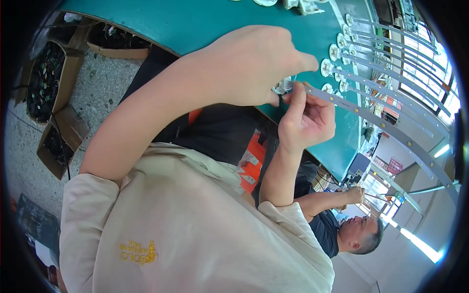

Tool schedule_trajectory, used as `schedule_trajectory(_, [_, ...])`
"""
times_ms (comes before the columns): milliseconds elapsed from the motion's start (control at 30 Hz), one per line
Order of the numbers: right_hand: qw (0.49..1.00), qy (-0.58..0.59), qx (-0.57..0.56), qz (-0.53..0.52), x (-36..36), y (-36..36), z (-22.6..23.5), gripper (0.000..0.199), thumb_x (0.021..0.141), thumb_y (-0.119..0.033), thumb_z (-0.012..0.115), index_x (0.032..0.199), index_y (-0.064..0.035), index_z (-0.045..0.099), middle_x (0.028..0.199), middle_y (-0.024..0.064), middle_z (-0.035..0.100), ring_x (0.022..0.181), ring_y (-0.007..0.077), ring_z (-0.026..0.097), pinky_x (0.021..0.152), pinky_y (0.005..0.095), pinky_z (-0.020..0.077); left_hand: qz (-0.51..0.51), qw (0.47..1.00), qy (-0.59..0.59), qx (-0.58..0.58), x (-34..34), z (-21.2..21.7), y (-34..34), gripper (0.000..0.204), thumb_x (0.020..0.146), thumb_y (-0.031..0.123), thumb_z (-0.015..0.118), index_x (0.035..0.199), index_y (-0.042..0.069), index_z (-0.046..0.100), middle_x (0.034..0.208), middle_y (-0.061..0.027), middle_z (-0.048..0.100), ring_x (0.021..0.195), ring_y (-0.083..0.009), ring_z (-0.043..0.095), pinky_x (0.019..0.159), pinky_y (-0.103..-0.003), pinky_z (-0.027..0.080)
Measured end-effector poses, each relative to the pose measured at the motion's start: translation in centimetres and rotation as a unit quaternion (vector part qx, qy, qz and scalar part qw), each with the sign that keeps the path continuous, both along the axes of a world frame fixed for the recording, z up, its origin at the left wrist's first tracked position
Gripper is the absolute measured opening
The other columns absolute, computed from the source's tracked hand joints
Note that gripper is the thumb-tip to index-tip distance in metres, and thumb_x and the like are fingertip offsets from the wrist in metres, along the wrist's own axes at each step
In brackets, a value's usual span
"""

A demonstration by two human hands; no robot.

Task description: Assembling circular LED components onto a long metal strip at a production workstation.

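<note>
My left hand (264, 61) is closed around a small white round fitting (282, 87), partly hidden by its fingers. Close beside it, my right hand (309, 117) pinches the end of a long thin LED strip (359, 111) between thumb and finger. The strip's end meets the fitting, but whether they are joined is hidden by my fingers. From there the strip runs off to the right, dotted with small yellowish LEDs. Both hands are over the near edge of a green-topped table (205, 24).
Several LED strips with white round fittings (327, 67) lie side by side at the right. More white parts (303, 6) sit at the table's top edge. Cardboard boxes (51, 80) of dark scraps stand on the floor at left. Another person (332, 227) works at the lower right.
</note>
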State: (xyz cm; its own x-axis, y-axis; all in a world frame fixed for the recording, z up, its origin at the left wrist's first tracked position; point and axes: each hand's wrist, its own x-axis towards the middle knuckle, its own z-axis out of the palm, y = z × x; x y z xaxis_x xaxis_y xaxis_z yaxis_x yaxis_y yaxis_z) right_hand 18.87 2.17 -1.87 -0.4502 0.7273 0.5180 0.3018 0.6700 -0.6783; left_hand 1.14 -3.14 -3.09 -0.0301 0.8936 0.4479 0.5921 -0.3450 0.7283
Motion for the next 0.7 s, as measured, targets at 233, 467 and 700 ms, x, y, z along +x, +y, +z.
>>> schedule_trajectory(233, [0.999,0.008,0.043,0.004,1.0,-0.3,0.6,0.007,0.088,0.007,0.072,0.091,0.0067,0.065,0.077,0.0128,0.071,0.060,0.0118,0.066,0.058,0.0233,0.0539,-0.013,0.991,-0.080,0.105,-0.6,1.1,-0.7,0.075,0.068,0.042,0.082,0.132,0.008,0.060,0.107,-0.0130,0.068,0.098,-0.0311,0.064,0.085,-0.041,0.050])
schedule_trajectory(467, [0.979,0.188,-0.027,-0.077,4.9,-2.7,7.6,0.005,0.091,0.006,0.068,0.094,0.0057,0.065,0.083,0.0153,0.071,0.058,0.0133,0.063,0.053,0.0235,0.0512,-0.016,0.969,-0.228,0.093,-1.3,1.1,-0.6,0.075,0.091,0.064,0.053,0.142,0.009,0.052,0.110,-0.0172,0.067,0.095,-0.0259,0.062,0.077,-0.034,0.048])
schedule_trajectory(700, [0.957,0.194,0.022,-0.214,12.3,1.4,9.1,0.007,0.090,0.002,0.072,0.090,0.0049,0.065,0.075,0.0115,0.070,0.057,0.0111,0.063,0.051,0.0221,0.0473,-0.015,0.976,-0.211,0.052,-1.0,1.7,-0.5,0.073,0.092,0.060,0.051,0.139,0.005,0.053,0.105,-0.0169,0.068,0.090,-0.0222,0.060,0.070,-0.030,0.045])
